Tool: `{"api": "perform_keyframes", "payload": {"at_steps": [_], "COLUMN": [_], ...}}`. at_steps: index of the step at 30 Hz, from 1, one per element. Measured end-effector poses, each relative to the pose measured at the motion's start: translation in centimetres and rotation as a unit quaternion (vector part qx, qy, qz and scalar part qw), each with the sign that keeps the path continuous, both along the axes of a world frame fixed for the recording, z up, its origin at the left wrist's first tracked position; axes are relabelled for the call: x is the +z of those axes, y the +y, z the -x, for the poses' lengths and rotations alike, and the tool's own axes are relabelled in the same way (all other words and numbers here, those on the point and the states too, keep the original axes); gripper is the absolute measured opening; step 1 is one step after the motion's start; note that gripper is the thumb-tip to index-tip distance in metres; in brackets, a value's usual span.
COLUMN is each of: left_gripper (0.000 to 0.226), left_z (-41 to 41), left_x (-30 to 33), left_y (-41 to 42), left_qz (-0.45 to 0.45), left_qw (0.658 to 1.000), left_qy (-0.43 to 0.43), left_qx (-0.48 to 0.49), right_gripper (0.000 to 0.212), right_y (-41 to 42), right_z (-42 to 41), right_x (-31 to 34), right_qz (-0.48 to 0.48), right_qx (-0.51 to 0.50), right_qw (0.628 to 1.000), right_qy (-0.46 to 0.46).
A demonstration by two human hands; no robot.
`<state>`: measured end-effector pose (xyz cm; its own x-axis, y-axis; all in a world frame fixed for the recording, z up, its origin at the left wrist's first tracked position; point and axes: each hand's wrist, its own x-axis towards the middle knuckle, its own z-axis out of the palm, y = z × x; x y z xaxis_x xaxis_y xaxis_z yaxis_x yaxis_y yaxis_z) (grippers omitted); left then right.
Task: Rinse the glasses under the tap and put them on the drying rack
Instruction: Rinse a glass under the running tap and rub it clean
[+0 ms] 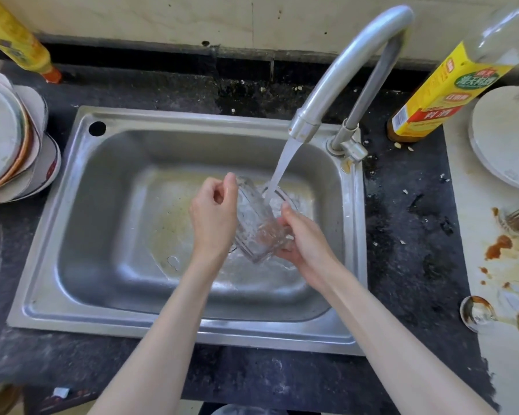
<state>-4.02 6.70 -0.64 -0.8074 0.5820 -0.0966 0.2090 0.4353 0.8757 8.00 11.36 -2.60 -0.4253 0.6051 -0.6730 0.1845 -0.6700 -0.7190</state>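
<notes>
Both hands' grip grasping glass (259, 217) under tap (342, 70), left hand (215, 217), right hand (304, 242), fingertips hidden

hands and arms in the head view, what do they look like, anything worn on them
Both the left hand and the right hand are bare, with no gloves. No rings, watch or bracelet show on the fingers or wrists. Both forearms are bare up to the bottom edge of the picture, so no sleeves are visible. The fingernails that show look short and unpainted.
</notes>
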Motion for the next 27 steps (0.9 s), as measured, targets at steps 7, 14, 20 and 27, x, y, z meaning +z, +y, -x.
{"api": "perform_keyframes", "payload": {"at_steps": [7,14,20,27], "left_gripper": [0.036,0.073,0.055,0.049], "left_z": [0.4,-5.3,0.7,-2.6], "left_x": [0.1,-2.0,-0.3,-1.9], "left_y": [0.7,-0.9,3.5,1.2], "left_qz": [-0.014,-0.018,0.018,-0.001], "left_qw": [0.998,0.995,0.984,0.987], "left_qy": [-0.045,-0.012,-0.172,-0.161], "left_qx": [-0.029,-0.102,0.039,0.004], "right_gripper": [0.035,0.031,0.033,0.034], "right_y": [1.5,0.3,-1.2,-1.0], "right_z": [0.9,3.6,2.6,1.8], "right_x": [0.8,0.1,-0.3,0.2], "right_qz": [0.074,-0.115,-0.145,-0.230], "right_qx": [-0.055,-0.152,-0.143,-0.110], "right_qw": [0.994,0.982,0.979,0.964], "right_qy": [0.064,-0.002,-0.003,-0.076]}}
